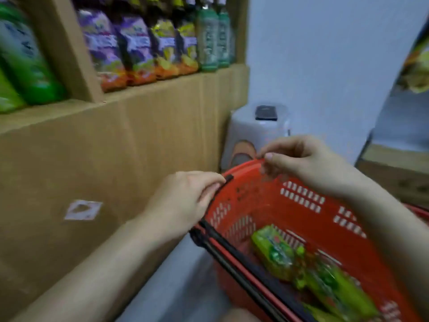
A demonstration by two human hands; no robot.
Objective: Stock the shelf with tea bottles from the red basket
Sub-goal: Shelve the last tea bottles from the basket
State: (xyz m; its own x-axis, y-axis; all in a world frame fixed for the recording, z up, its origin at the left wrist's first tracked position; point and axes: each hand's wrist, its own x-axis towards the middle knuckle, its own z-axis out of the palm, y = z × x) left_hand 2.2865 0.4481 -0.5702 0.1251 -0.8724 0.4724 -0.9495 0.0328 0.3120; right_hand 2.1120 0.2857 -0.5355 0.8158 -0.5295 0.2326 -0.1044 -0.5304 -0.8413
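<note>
From the head view, our left hand [185, 201] grips the red basket [301, 219] by its rim and our right hand [301, 163] pinches that rim, fingers clamped. Several tea bottles [281, 254] lie inside it, so we judge the partly filled shelf [148, 89] unfinished.

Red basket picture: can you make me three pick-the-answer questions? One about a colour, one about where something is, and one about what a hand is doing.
1. What colour are the bottles in the red basket?
A purple
B green
C blue

2. Where is the dark phone?
A in the red basket
B on the grey stool
C under the bottles

3. What is the right hand doing?
A pinching the red basket's rim
B lying flat and open
C holding a bottle

Answers:
1 B: their labels are bright green.
2 B: it lies on the stool's top, beyond the basket.
3 A: thumb and fingertips meet on the far rim.
</note>
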